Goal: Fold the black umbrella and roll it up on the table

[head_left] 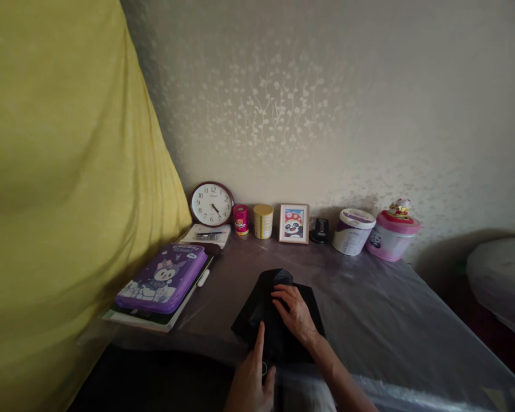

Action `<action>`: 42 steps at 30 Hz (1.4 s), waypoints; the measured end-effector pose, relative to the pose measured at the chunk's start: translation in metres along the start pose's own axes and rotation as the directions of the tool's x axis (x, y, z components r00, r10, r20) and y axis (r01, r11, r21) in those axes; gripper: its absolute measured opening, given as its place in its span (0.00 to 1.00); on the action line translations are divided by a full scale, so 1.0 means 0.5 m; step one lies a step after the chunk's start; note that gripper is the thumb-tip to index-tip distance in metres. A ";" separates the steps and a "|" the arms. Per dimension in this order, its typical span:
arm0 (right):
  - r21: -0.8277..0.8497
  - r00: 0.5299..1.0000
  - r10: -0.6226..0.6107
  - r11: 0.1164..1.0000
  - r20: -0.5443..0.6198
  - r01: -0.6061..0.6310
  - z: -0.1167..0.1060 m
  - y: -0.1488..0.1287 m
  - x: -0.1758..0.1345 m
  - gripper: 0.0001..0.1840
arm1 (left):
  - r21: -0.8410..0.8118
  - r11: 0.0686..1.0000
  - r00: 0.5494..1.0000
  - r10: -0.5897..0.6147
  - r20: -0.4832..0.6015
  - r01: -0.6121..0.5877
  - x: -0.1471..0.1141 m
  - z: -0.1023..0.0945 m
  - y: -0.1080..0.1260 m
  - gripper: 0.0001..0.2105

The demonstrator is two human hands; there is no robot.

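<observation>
A black fabric thing [257, 303], apparently a loosely folded umbrella, lies on the table near its front edge. Its panels flare out to both sides. My left hand [251, 380] is at its near end, around a dark handle-like part with a pale ring mark. The index finger points forward along the fabric, and the thumb lies on the other side; the remaining fingers are hidden. On top of the black fabric rests my right hand [296, 312], palm down, its fingers stretched toward the far end and slightly apart.
At the left, a purple zip case [165, 277] lies on books beside a yellow curtain [77, 171]. Along the wall stand a clock [212, 204], a pink can [241, 220], a yellow can [263, 221], a panda picture frame [294, 223], a black object [320, 230] and two tubs [352, 234].
</observation>
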State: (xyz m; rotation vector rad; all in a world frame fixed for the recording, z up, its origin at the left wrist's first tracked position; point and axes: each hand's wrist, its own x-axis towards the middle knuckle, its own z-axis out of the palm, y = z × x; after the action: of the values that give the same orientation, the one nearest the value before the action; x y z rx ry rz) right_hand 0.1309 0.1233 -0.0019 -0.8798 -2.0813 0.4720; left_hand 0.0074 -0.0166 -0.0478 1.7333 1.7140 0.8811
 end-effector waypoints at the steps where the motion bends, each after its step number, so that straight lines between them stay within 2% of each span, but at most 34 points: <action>1: -0.029 0.999 -0.041 0.999 0.006 0.041 0.004 0.007 0.002 0.11 | 0.004 1.000 1.000 -0.001 0.003 0.001 0.000 0.001 0.000 0.35; 4: -0.085 0.994 -0.103 0.991 0.036 0.106 0.021 0.035 0.020 0.13 | 0.017 0.999 1.000 -0.027 0.008 0.027 0.000 0.001 0.004 0.35; 8: -0.161 0.993 -0.098 0.981 0.062 0.107 0.036 0.078 0.057 0.15 | 0.019 0.999 0.999 -0.044 -0.003 0.044 -0.002 0.002 0.007 0.35; 12: -0.228 0.999 -0.049 0.973 -0.019 0.044 0.031 0.090 0.075 0.17 | 0.023 0.995 0.995 -0.095 0.005 0.095 -0.003 0.005 0.000 0.35; 14: -0.218 0.997 -0.072 0.974 -0.034 0.063 0.030 0.079 0.069 0.17 | 0.022 0.995 0.995 -0.097 0.007 0.097 -0.003 0.007 -0.004 0.35; 17: -0.155 0.985 -0.149 0.975 0.089 0.162 0.037 0.061 0.054 0.15 | 0.008 0.997 0.997 -0.073 0.000 0.073 -0.001 0.008 -0.008 0.35; 19: -0.145 0.980 -0.148 0.975 0.135 0.167 0.043 0.060 0.053 0.14 | 0.012 0.997 0.997 -0.072 0.009 0.072 0.000 0.007 -0.008 0.35; 21: -0.177 0.993 -0.084 0.979 0.085 0.098 0.043 0.071 0.060 0.15 | 0.025 0.997 0.997 -0.071 0.016 0.071 0.000 0.006 -0.008 0.34; 24: -0.183 0.995 0.073 0.980 -0.064 -0.083 0.027 0.102 0.071 0.16 | 0.037 0.997 0.997 -0.073 -0.002 0.073 -0.002 0.004 -0.006 0.34; 27: -0.105 0.966 0.198 0.971 -0.164 -0.217 -0.005 0.136 0.057 0.17 | 0.035 0.997 0.998 -0.062 0.002 0.062 -0.004 0.001 -0.001 0.33; 31: -0.100 0.921 0.301 0.938 -0.249 -0.333 -0.045 0.164 0.006 0.18 | 0.034 0.997 0.997 -0.070 0.016 0.069 -0.005 -0.004 0.005 0.32; 33: -0.080 0.889 0.377 0.909 -0.261 -0.409 -0.059 0.168 -0.020 0.18 | 0.030 0.997 0.997 -0.069 0.019 0.069 -0.004 -0.003 0.003 0.33; 37: 0.027 0.834 0.513 0.854 -0.202 -0.519 -0.075 0.163 -0.054 0.19 | 0.025 0.997 0.997 -0.069 0.015 0.069 -0.003 0.003 -0.005 0.33; 42: 0.104 0.796 0.584 0.812 -0.163 -0.574 -0.082 0.150 -0.076 0.20 | 0.055 0.992 0.993 -0.113 0.017 0.112 -0.003 0.000 0.007 0.32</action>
State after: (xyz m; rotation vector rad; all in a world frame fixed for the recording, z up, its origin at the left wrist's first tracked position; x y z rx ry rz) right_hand 0.2117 0.1484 -0.0418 -1.4839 -1.5896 0.7249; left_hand 0.0097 -0.0184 -0.0451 1.6561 1.8180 0.7726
